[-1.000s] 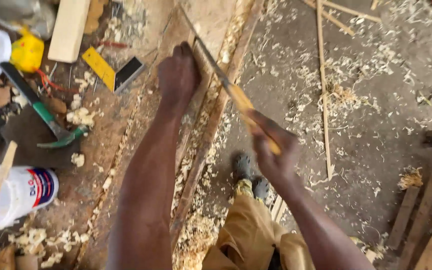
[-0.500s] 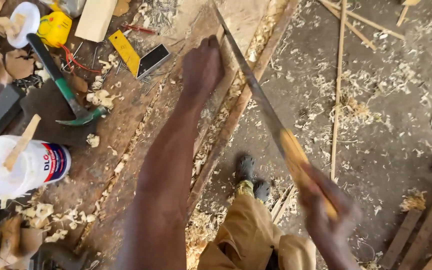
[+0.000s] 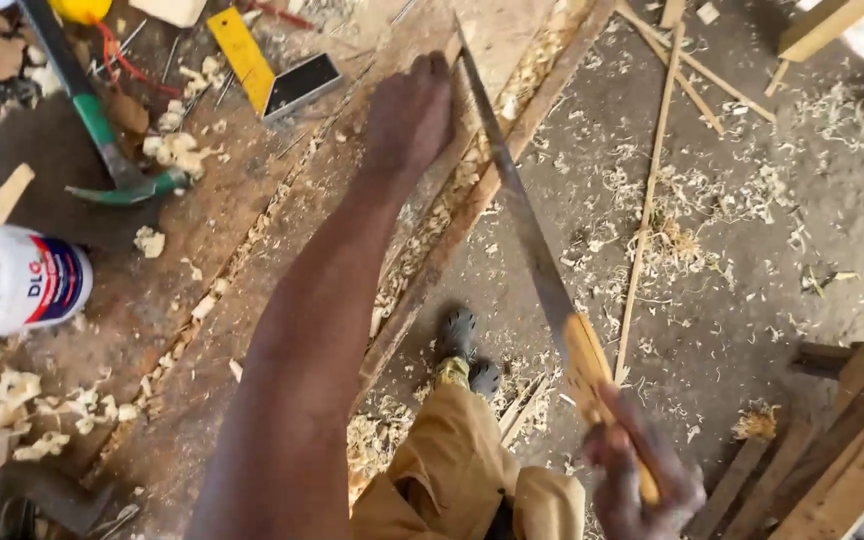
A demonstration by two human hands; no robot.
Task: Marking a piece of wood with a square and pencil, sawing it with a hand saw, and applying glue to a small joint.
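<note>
At the bottom edge your right hand (image 3: 642, 480) is blurry, fist closed round the handsaw (image 3: 537, 265); left hand (image 3: 409, 120) presses flat on the plank (image 3: 252, 330), floor open beside you.

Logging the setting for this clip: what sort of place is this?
Most likely a woodworking shop. The right hand draws a hand saw along a plank that the left hand steadies; a claw hammer lies on the workbench, and wood shavings cover the floor.
</note>
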